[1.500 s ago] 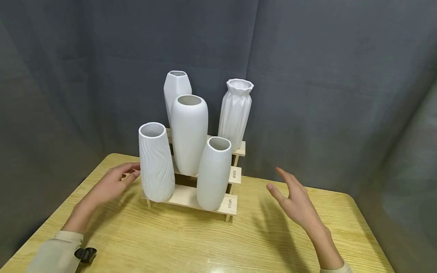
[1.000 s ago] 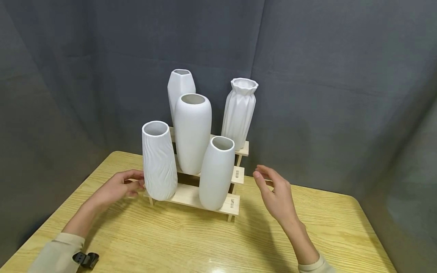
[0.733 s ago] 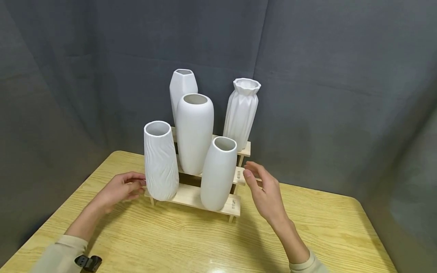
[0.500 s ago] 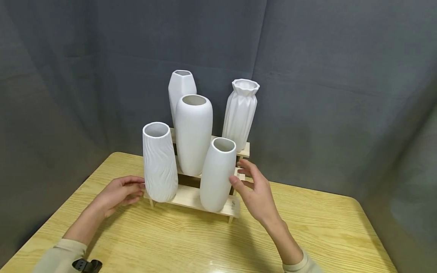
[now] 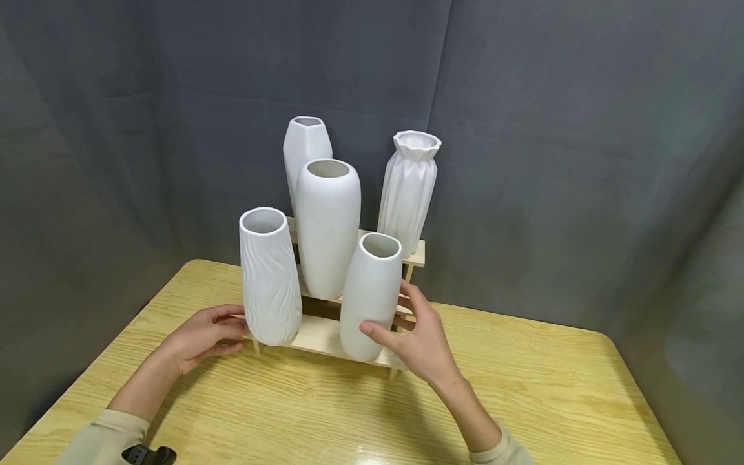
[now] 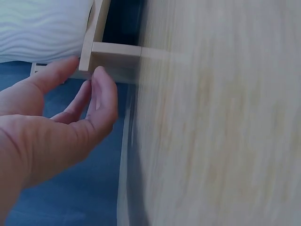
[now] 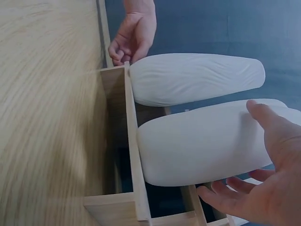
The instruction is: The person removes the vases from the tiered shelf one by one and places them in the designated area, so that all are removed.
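Note:
My right hand (image 5: 421, 339) is around the right side of a smooth white vase (image 5: 366, 303), thumb across its front and fingers behind, loosely spread. In the right wrist view, a gap shows between the fingers (image 7: 218, 197) and the vase. That vase stands on the lowest shelf of a stepped wooden stand (image 5: 316, 332). At the shelf's left end my left hand (image 5: 200, 339) has relaxed, bent fingers, fingertips right at the shelf's end in the left wrist view. Just beside them, a wavy-ribbed white vase (image 5: 270, 290) stands on the same shelf.
A tall rounded vase (image 5: 328, 232) stands on the middle shelf. On the top shelf are a faceted vase (image 5: 305, 145) at left and a pleated vase (image 5: 409, 194) at right. The stand rests on a wood-grain table (image 5: 523, 374), with a grey curtain (image 5: 552, 161) behind.
My right hand has moved left from over the table to around the smooth vase. My left hand has dropped slightly, from beside the ribbed vase to the shelf's end. The vases stay in place.

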